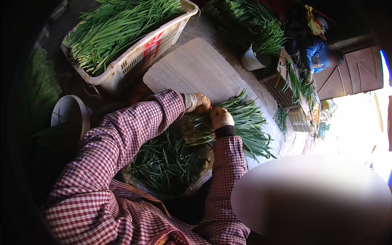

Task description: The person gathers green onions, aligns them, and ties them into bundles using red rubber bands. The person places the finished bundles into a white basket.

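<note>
A bundle of long flat green leaves, like garlic chives (249,122), lies across the near edge of a pale board (196,67). My left hand (197,103) and my right hand (222,118), both in light gloves, meet over its stem end. Both are closed, with the fingers pinched together. A narrow red tie (211,108) shows between them, and another bit of red shows beside my right wrist. The part of the tie around the bundle is mostly hidden. Below the bundle sits a lined container of loose green leaves (167,163).
A white plastic crate (141,55) heaped with green leaves stands at the far left, and a white bucket (70,114) nearer. Beyond the board is another bucket (255,59) of leaves. A person in blue (316,53) works by crates at right. A blurred oval covers the lower right.
</note>
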Tool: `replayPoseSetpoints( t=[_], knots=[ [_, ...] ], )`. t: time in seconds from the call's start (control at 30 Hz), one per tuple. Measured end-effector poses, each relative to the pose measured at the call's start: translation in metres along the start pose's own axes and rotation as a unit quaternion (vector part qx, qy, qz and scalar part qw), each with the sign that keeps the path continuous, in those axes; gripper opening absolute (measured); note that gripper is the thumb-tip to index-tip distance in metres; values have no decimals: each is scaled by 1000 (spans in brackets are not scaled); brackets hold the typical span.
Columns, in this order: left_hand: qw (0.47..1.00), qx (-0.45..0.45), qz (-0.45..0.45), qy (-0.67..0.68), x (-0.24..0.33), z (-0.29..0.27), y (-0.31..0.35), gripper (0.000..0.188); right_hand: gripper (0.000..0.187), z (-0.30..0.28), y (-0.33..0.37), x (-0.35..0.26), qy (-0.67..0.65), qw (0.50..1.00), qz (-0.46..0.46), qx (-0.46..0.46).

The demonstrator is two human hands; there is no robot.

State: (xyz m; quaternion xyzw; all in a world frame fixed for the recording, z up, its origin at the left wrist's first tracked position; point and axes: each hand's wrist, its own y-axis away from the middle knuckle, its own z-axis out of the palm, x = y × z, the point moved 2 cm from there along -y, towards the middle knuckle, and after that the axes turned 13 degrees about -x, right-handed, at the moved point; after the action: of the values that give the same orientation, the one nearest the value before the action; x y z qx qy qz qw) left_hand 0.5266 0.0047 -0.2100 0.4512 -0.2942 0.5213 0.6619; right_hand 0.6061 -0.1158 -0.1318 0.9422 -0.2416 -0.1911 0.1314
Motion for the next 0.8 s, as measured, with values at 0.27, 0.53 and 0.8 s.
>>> replayPoseSetpoints(
  t=[0.27,0.53,0.8],
  knots=[
    [990,87,43,-99,16,11,10,18,21,-2,6,-4,-22,1000,-4,10],
    [970,155,126,-138,6,12,7,22,20,3,4,0,-2,999,2,41],
    [957,237,167,-17,-18,4,-5,36,21,0,7,-9,13,999,0,47]
  ],
)
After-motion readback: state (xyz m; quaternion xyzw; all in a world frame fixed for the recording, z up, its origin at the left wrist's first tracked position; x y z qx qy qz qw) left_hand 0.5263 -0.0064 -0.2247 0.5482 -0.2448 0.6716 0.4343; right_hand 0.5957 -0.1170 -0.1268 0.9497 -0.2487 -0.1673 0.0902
